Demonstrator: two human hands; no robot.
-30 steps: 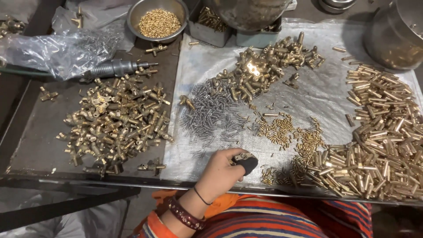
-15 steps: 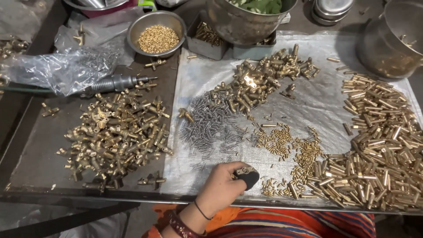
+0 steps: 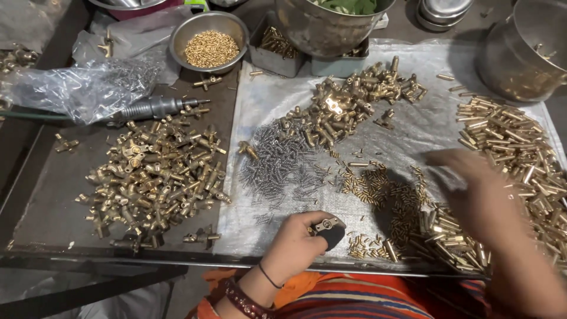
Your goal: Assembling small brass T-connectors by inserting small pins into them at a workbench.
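My left hand (image 3: 295, 243) rests at the near edge of the metal tray, its fingers closed around a small brass fitting with a black base (image 3: 328, 228). My right hand (image 3: 481, 198) is blurred in motion over the pile of brass tubes (image 3: 520, 159) on the right; whether it holds anything cannot be told. Between the hands lie small brass pins (image 3: 378, 186) and a heap of small steel springs (image 3: 283, 162). A pile of brass valve bodies (image 3: 348, 103) lies farther back on the plastic sheet (image 3: 425, 127).
A large heap of assembled brass fittings (image 3: 156, 174) covers the left side, with a pneumatic tool (image 3: 153, 107) behind it. A steel bowl of small brass parts (image 3: 209, 44), steel pots (image 3: 520, 50), a clear plastic bag (image 3: 82, 88) and small bins (image 3: 277, 47) stand at the back.
My right hand has come into view and swept over the brass tubes on the right. My left hand stays at the near edge with the fitting.
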